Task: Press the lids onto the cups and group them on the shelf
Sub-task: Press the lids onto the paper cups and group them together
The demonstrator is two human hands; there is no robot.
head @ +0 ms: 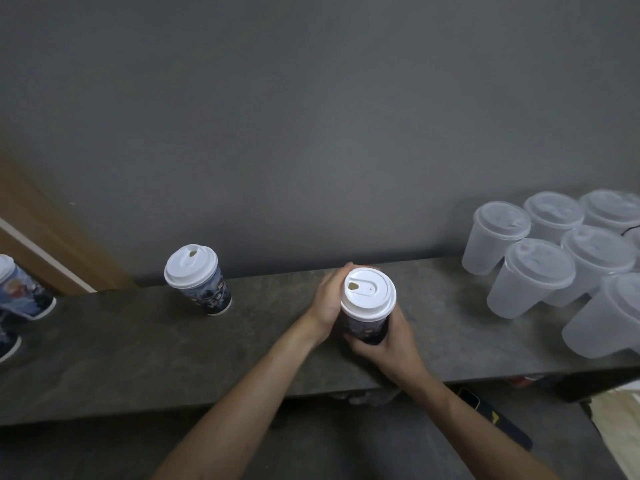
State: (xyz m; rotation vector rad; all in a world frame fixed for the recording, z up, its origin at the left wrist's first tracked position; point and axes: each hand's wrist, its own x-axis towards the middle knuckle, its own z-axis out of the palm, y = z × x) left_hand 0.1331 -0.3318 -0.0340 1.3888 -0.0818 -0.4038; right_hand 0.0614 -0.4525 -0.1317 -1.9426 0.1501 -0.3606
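A dark printed paper cup (363, 330) with a white sip lid (367, 295) stands on the grey stone shelf (145, 348) at centre. My left hand (327, 303) wraps its left side and my right hand (391, 337) grips its lower right side. A second printed cup (207, 292) with a white lid (191, 265) stands alone to the left, near the wall. Two more printed cups (24, 292) sit at the far left edge, partly cut off.
Several frosted clear plastic cups with lids (533, 278) are grouped at the shelf's right end. A grey wall rises behind the shelf. A wooden panel (41, 237) stands at the left. Below the shelf lie a dark flat object (491, 417) and pale paper.
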